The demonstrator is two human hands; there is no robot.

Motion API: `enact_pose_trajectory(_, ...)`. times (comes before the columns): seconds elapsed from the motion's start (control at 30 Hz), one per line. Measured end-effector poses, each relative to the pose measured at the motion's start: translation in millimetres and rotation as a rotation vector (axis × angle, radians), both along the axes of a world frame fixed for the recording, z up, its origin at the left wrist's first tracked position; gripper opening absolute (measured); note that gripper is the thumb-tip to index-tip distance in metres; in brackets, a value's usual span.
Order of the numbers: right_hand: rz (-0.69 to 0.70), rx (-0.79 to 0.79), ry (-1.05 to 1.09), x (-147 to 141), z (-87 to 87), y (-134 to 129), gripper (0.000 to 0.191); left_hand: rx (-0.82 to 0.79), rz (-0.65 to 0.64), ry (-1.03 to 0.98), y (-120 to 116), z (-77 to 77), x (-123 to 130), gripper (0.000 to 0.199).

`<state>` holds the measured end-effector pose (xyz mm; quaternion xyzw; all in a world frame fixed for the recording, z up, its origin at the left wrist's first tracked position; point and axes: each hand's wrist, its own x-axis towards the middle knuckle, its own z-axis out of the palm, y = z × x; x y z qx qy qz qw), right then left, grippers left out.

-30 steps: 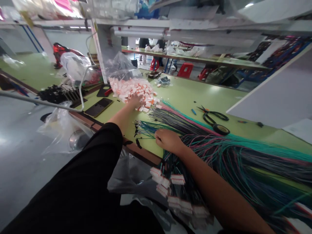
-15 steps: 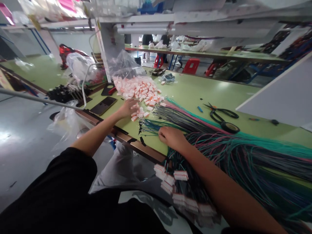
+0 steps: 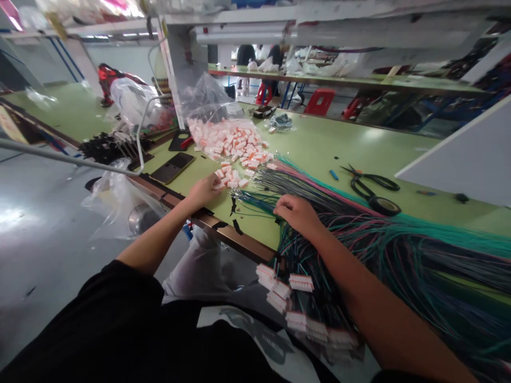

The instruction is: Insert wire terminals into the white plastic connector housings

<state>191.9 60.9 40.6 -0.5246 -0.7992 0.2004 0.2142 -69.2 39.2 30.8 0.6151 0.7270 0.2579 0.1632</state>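
My left hand (image 3: 204, 191) is low over the green tabletop, its fingers curled in at the near-left edge of a small group of white-and-orange connector housings (image 3: 232, 178). A housing shows at its fingertips, partly hidden. My right hand (image 3: 297, 211) is closed in a pinch over the near wires, and a thin green wire (image 3: 259, 214) runs left from its fingertips. Beyond it fans a bundle of black, pink and green wires (image 3: 311, 186). Below my right forearm, finished-looking white connectors (image 3: 301, 283) on wires hang past the table edge over my lap.
A larger heap of housings (image 3: 239, 141) spills from a clear bag (image 3: 211, 101). A phone (image 3: 172, 168) lies left, scissors (image 3: 373, 183) and a black tape roll (image 3: 384, 206) right. A bent metal rod (image 3: 140, 141) crosses the left side. Red stools (image 3: 319, 102) stand behind.
My left hand has drawn back toward me from over the small group of housings, its fingers now curled. My right hand has shifted slightly right and up, and the whole view has moved a little.
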Motion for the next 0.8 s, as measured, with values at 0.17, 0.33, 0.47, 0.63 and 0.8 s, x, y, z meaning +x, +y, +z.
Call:
enact_pose_trajectory(0.17,0.037,0.011,-0.026,-2.3,-0.5,-1.9,0.013,0.099,-0.097,-0.738,-27.4,-4.5,-10.8,0.04)
enact_pose_trajectory(0.33,0.273,-0.007,-0.347,-1.9,10.6,-4.1,0.015,-0.008,-0.3,-1.309,-46.8,-7.8,-2.3,0.039)
enact_pose_trajectory(0.47,0.091,-0.047,-0.071,14.2,24.6,-0.3,0.012,-0.06,-0.341,-1.51,-52.3,-6.9,13.8,0.036)
enact_pose_trajectory(0.63,0.331,-0.217,0.37,9.9,27.3,-14.5,0.016,-0.038,-0.4,-1.574,-54.0,-11.3,31.4,0.037)
enact_pose_trajectory(0.8,0.472,0.184,0.256,-17.6,17.5,-42.0,0.016,-0.023,-0.416,-1.689,-56.7,-15.2,48.3,0.026)
